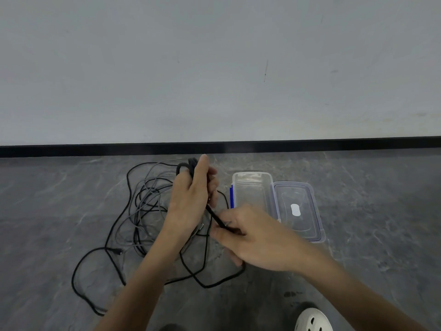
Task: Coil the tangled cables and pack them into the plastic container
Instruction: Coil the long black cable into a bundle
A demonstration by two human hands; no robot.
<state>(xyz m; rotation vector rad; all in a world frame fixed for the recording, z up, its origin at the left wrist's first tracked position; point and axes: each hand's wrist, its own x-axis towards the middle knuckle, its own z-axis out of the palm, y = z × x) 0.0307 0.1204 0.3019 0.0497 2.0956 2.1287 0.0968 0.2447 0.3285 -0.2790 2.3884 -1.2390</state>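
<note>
The step in hand is the coiling of the black cable (216, 217), and it looks only just begun. The left hand (191, 199) is raised above the floor (370, 199) with its fingers curled round a few short loops of that cable, which show as a small black bundle (185, 166) at the top of the hand. From there a taut strand runs down to the right hand (257, 237), whose thumb and fingers pinch it just below the left hand. The rest of the black cable lies loose on the floor in wide loops to the left and in front, crossing over a grey cable (152, 181) in the same heap; one plug end (118, 251) lies at the left of the tangle. The clear plastic container (251, 173) stands open on the floor just right of the hands, blue latch (231, 196) on its near side, with its lid (307, 225) lying against its right edge; no cable is in it yet. The next move probably calls for the right hand to bring its strand up and lay another loop into the left hand's grip. Slack should be drawn in gently, since the black loops cross the grey ones and could drag them along or tighten into a knot.
</note>
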